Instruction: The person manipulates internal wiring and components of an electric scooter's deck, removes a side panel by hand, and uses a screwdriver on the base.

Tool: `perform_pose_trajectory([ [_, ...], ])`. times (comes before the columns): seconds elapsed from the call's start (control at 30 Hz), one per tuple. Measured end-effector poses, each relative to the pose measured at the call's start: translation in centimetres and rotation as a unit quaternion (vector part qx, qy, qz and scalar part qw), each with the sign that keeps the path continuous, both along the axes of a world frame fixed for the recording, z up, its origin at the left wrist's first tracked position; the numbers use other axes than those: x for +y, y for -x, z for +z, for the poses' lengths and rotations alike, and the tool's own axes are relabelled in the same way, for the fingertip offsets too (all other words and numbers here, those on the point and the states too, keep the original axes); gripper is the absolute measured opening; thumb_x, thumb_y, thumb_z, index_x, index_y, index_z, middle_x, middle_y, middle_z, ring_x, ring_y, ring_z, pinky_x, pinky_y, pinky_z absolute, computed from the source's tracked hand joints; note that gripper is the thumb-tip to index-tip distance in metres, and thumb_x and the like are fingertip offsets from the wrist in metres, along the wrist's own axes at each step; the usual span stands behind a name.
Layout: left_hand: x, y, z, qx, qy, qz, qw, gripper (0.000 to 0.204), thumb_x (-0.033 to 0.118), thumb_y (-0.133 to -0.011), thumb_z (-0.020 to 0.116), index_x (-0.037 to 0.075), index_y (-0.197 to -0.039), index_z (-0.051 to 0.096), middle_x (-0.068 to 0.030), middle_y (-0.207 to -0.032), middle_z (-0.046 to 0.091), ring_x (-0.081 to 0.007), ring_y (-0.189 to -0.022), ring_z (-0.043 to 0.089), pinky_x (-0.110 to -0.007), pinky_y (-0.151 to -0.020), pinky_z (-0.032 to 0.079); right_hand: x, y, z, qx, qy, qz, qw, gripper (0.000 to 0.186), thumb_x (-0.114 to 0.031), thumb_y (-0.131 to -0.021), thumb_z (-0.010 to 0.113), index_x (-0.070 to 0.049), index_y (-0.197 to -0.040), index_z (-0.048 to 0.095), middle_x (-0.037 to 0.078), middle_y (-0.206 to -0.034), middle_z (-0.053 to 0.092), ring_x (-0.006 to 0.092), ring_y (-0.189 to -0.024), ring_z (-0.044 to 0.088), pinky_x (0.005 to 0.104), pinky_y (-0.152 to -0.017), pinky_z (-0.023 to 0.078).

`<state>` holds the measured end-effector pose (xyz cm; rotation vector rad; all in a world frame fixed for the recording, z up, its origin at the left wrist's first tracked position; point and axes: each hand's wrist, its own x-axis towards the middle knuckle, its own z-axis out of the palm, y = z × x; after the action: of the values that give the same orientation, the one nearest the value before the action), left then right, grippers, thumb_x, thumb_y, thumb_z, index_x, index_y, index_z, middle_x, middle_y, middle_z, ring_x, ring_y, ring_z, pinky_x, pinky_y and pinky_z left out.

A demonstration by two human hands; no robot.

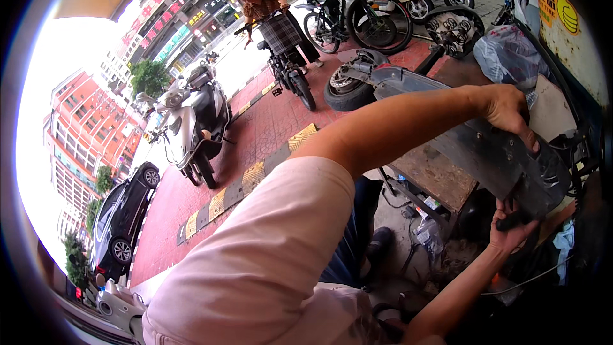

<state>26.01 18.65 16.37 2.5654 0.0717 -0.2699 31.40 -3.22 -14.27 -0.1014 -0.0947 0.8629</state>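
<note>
A dark grey scooter body [472,144] stretches across the right side, tilted, with a wheel [348,87] at its far left end. My left hand [507,112] is closed over the upper edge of this panel, thumb pressed on its face. Below the panel's lower edge, my right hand [507,233] grips a short black handle, its fingers wrapped round it. What the handle's far end touches is hidden by the panel. My left arm crosses in front of part of the scooter body.
A worn wooden board [434,176] lies under the scooter body. Clear plastic bags [511,54] sit behind it, and cables and scraps litter the ground. A person [262,3] stands by a parked electric bike [287,67]. A white scooter [191,115] stands beyond the speed bump [246,182].
</note>
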Motion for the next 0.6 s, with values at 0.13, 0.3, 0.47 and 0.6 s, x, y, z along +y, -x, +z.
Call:
perform_pose_trajectory([
  [0.13, -0.6, -0.8, -0.4, -0.026, -0.076, -0.009, 0.997, 0.083, 0.075, -0.073, 0.074, 0.001, -0.109, 0.079, -0.0181, -0.109, 0.076, -0.0312, -0.105, 0.071, -0.038, -0.095, 0.053, 0.4, 0.9, 1.6, -0.003, 0.02, -0.025, 0.999, 0.097, -0.073, -0.09, 0.057, -0.005, -0.156, 0.037, 0.016, -0.157, 0.047, 0.0385, -0.133, 0.056, 0.0294, -0.06, 0.05],
  [0.3, -0.3, -1.4, -0.3, 0.01, -0.083, -0.005, 0.996, 0.088, 0.08, -0.072, 0.07, 0.001, -0.109, 0.079, -0.0192, -0.109, 0.076, -0.031, -0.107, 0.071, -0.038, -0.096, 0.052, 0.2, -0.3, 0.3, 0.011, 0.003, 0.019, 1.0, 0.098, -0.076, -0.088, 0.057, -0.001, -0.151, 0.042, 0.014, -0.163, 0.039, 0.0409, -0.147, 0.039, 0.0335, -0.065, 0.05],
  [0.47, -0.3, -1.6, -0.6, -0.002, -0.117, 0.004, 0.993, 0.095, 0.086, -0.07, 0.066, 0.0, -0.109, 0.079, -0.0202, -0.112, 0.075, -0.0319, -0.111, 0.069, -0.038, -0.098, 0.051, 0.5, 0.3, 1.7, 0.037, 0.021, 0.022, 0.999, 0.094, -0.082, -0.084, 0.058, -0.002, -0.133, 0.054, 0.017, -0.152, 0.048, 0.0372, -0.131, 0.052, 0.0311, -0.062, 0.046],
  [0.6, 0.1, -1.8, -1.4, -0.015, -0.102, -0.005, 0.995, 0.099, 0.088, -0.069, 0.066, -0.002, -0.107, 0.079, -0.0217, -0.112, 0.075, -0.0321, -0.111, 0.069, -0.038, -0.098, 0.051, 0.9, 0.1, 1.4, 0.034, 0.058, 0.017, 0.998, 0.089, -0.08, -0.085, 0.057, -0.003, -0.129, 0.057, 0.021, -0.141, 0.054, 0.0342, -0.123, 0.055, 0.0317, -0.061, 0.046],
])
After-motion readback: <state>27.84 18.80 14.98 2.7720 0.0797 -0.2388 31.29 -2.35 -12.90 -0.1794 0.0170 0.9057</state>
